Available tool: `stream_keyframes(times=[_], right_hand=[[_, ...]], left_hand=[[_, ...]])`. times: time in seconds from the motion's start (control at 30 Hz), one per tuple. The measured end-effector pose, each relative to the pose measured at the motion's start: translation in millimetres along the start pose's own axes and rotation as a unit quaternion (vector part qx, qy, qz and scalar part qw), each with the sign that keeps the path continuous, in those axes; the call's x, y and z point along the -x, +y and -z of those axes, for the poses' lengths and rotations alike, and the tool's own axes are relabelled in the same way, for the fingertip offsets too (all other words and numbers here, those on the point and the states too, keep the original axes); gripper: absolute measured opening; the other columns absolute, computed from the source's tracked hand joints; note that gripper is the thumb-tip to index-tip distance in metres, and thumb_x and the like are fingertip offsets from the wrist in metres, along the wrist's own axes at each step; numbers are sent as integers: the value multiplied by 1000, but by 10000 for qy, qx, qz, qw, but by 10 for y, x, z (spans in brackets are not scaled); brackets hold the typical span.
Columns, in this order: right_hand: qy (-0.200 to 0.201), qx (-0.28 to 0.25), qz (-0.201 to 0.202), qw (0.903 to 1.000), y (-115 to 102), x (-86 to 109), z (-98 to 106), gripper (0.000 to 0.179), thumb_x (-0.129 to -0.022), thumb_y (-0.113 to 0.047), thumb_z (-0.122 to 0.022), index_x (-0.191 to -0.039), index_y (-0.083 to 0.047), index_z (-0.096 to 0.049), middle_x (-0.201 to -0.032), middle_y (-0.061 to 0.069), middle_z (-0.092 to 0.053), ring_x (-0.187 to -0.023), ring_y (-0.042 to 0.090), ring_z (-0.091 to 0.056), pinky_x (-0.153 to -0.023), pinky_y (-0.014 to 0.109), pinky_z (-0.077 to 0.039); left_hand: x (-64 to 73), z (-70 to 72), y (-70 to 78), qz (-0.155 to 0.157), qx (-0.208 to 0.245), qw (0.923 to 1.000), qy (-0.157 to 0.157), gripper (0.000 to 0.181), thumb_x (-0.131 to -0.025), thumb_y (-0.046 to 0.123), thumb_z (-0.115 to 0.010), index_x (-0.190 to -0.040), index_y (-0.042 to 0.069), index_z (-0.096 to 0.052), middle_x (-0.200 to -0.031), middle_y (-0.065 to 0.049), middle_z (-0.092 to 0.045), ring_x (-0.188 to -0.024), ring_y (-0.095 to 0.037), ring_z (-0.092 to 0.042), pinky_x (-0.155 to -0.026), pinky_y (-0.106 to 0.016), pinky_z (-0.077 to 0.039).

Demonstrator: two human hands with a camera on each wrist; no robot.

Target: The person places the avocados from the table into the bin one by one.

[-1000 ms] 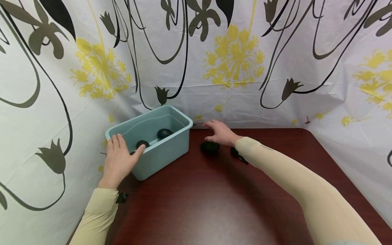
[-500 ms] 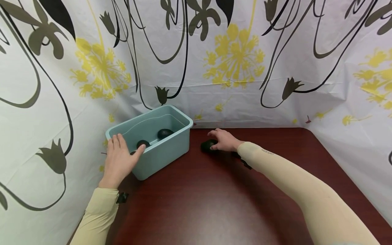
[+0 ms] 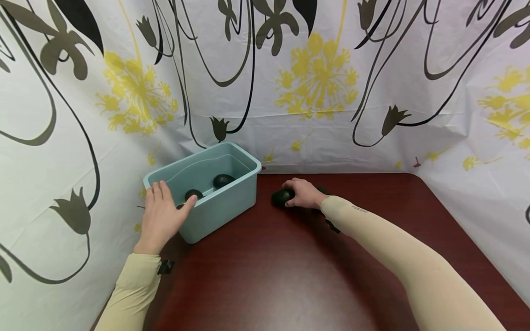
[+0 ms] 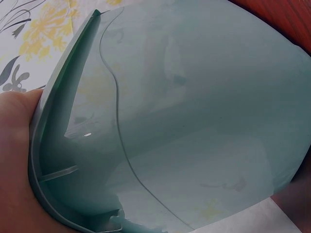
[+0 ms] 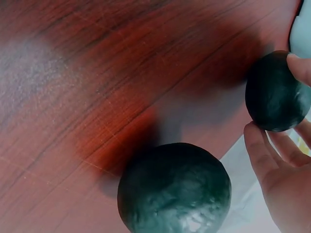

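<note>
In the head view my right hand holds a dark green avocado on the table. The right wrist view shows the thumb on one side of this avocado and the fingers on the other. A second avocado lies nearer the wrist, mostly hidden behind the hand in the head view. My left hand rests at the near left corner of a light blue plastic bin, fingers straight and thumb spread along the rim. Inside the bin lie dark avocados, one partly covered by the left thumb.
The dark red-brown table runs to a patterned white curtain at the back and sides. The bin stands at the back left, close to the curtain. Small black devices are strapped at both wrists.
My right hand has come down from above the avocado and taken hold of it between thumb and fingers. The left hand and the bin have stayed in place.
</note>
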State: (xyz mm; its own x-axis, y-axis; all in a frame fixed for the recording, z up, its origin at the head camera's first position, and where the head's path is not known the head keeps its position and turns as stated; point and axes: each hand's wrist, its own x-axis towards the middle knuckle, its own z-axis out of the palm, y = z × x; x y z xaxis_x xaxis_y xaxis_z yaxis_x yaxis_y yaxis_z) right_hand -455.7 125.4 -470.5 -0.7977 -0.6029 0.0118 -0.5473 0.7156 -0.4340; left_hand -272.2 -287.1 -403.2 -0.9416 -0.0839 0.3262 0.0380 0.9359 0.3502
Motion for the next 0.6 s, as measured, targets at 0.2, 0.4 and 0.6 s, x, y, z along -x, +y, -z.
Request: stream_keyframes(times=[0.2,0.4,0.6], right_hand=[[129,-45,2,9999,32,-9,-45,61,-85,-26,-83,-138,-12,-57,-135,9,-56,-121,28,-55,-96,47,-48],[148,-128,7,9998,41,-9,-45,61,-84,-26,-84,-137,-12,-57,-134,7,-58,-122,26,-55,-96,45,-49],[245,-276,47,9993,0,11,-16,61,-83,-25,-85,-137,-12,-58,-135,7,-57,-123,28,-54,-97,47,-48]], left_hand=[[1,-2,-6,-17,1,10000,17,112,-96,73,-40,-154,-16,-2,-158,-41,-4,-146,-56,-4,-113,-67,-14],[6,1,-9,-1,1,10000,25,113,-96,73,-40,-154,-15,-2,-158,-41,-4,-146,-56,-4,-112,-68,-15],[1,-1,-11,-11,-23,10000,9,113,-96,74,-39,-154,-15,-2,-158,-41,-4,-146,-56,-4,-113,-67,-15]])
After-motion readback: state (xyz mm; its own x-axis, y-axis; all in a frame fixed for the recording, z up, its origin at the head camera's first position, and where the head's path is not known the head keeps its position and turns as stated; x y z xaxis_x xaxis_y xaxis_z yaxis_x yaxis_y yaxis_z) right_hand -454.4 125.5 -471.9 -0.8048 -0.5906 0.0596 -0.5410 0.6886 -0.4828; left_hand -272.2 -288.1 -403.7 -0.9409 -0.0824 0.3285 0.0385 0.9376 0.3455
